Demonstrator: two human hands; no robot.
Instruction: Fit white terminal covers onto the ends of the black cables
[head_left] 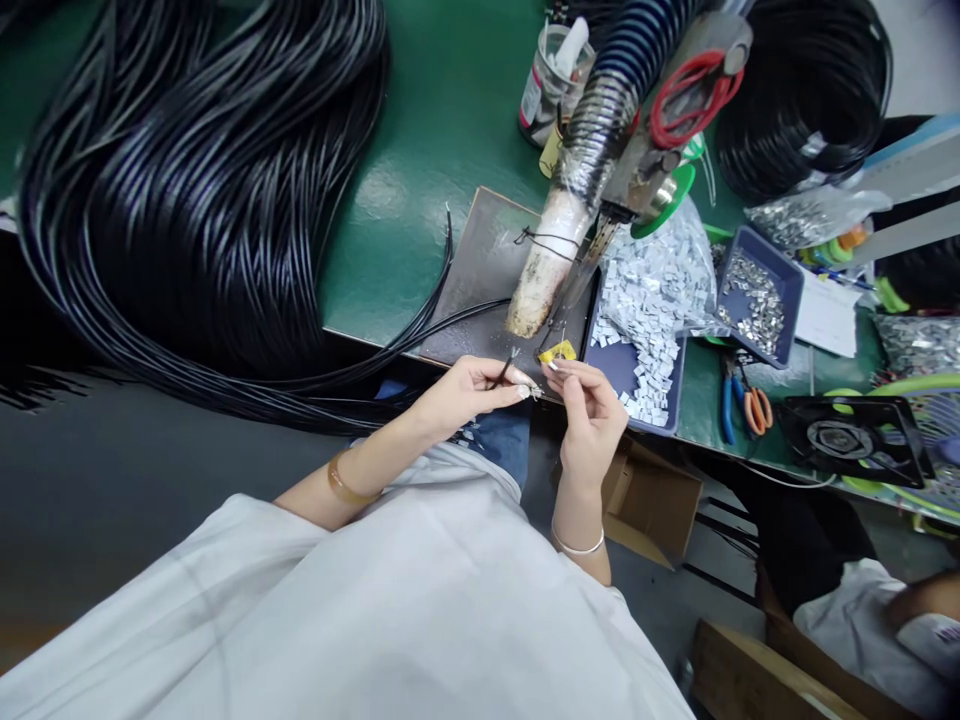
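My left hand [480, 388] is closed in a pinch near the front edge of the bench, with the stripped end of a black cable [507, 366] sticking up between its fingers. Tiny silvery pieces [535, 391] show at its fingertips. Just to the right, my right hand [591, 400] is also pinched closed; whatever sits in its fingertips is too small to make out. Beyond those fingertips lies a small yellow piece [557, 352], right under a thin metal tip. A blue tray [670, 408] of small white-silver parts [649, 350] stands beside my right hand.
A ribbed hose [611, 125] with a wrapped nozzle hangs over a dark plate [480, 255]. Thick bundles of black cable [217, 190] cover the left. Rightward are a smaller parts tray [784, 315], pliers [727, 405] and a fan [844, 440]. Another person sits at lower right.
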